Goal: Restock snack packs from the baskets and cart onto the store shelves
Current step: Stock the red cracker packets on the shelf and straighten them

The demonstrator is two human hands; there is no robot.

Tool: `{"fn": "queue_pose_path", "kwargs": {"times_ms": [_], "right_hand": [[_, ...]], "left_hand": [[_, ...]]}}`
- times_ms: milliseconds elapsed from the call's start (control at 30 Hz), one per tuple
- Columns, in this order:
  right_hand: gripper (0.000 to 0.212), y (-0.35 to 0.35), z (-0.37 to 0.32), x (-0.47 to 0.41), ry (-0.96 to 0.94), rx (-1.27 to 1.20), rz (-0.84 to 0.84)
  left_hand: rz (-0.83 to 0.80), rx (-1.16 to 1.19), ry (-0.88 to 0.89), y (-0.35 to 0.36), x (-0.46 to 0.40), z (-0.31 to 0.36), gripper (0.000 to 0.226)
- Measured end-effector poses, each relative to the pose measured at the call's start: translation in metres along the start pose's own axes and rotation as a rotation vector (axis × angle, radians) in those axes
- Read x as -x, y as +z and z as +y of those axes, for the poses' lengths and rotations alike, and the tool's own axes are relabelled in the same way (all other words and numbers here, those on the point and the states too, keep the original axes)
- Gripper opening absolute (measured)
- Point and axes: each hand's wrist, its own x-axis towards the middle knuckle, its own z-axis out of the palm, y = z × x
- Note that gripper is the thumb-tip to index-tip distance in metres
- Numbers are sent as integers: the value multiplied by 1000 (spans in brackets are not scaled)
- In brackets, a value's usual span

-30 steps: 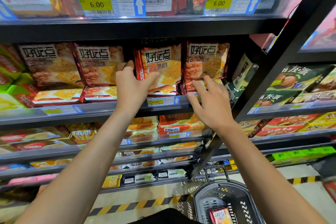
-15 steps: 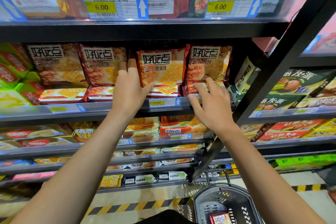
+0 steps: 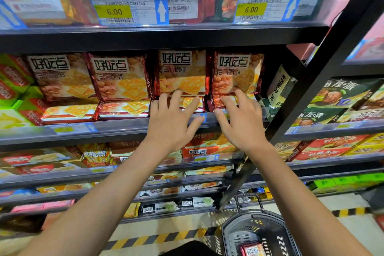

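Observation:
Red cracker packs stand in a row on the middle shelf [image 3: 124,129]. My left hand [image 3: 173,118] has its fingers spread, their tips touching the bottom edge of the third upright pack [image 3: 182,72] and the flat pack [image 3: 192,103] lying under it. To its right, my right hand [image 3: 241,119] is also spread, with fingertips on the flat pack [image 3: 218,101] beneath the fourth upright pack [image 3: 236,72]. Neither hand grips anything. Down on the floor a dark basket [image 3: 230,233] holds one red pack [image 3: 252,250].
Above is a shelf of biscuit bags behind 6.00 price tags [image 3: 114,11]. A black diagonal upright [image 3: 311,89] separates this bay from the green-pack shelves [image 3: 336,97] on the right. Lower shelves carry more snack packs. Yellow-black floor tape [image 3: 158,239] runs below.
My left hand has let go of the third upright pack, which now stands straight in the row, and dropped to its lower edge. My right hand shifted slightly along the flat pack.

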Motion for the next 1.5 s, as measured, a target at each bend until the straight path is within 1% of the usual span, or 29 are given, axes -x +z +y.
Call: {"fn": "queue_pose_path", "kwargs": {"times_ms": [100,167,300,400,500,567,667,733,800,1000,1067,1133,1200,1300,1433,1500], "right_hand": [[55,-1,1,1,-10,0,-2],[52,-1,0,1,-9,-5,3],[55,-3,-3,1,11,-9,-8],[56,-7,-4,1,32,-32,-14],[56,-11,-3,0,47,-45,-16],[58,-13,-4,-2,53,-55,-24],[59,-13,-8,-6,31,-47,-51],[61,-11,-14,-8,19,4,-71],[63,-9,-21,-12,24,60,-79],[69,-8,-30,-17,71,139,-87],[72,-9,-30,-17,81,126,-99],[73,-10,-28,-16,82,96,-82],[68,-10,-27,-12,87,68,-58],[63,-6,-30,-4,120,14,-23],[62,4,-38,7,111,-11,64],[61,9,-44,10,130,-12,86]], "left_hand": [[-74,-43,-55,-2,-9,5,77],[-94,-57,-82,-5,-15,9,82],[-121,-73,-112,-8,-22,13,87],[-70,-35,-102,-5,-17,10,80],[65,43,-112,-6,-4,-4,71],[111,85,-165,-7,6,-22,67],[183,62,-291,-7,19,-56,64],[168,28,-337,-6,24,-74,64],[138,26,-341,-4,26,-85,66],[101,43,-334,-6,25,-91,68],[93,74,-322,-8,28,-93,66],[125,131,-315,-11,31,-97,62],[183,159,-327,-14,36,-105,58],[233,126,-372,-16,42,-125,52],[182,63,-400,-15,49,-148,58],[168,68,-393,-16,50,-153,59]]}}
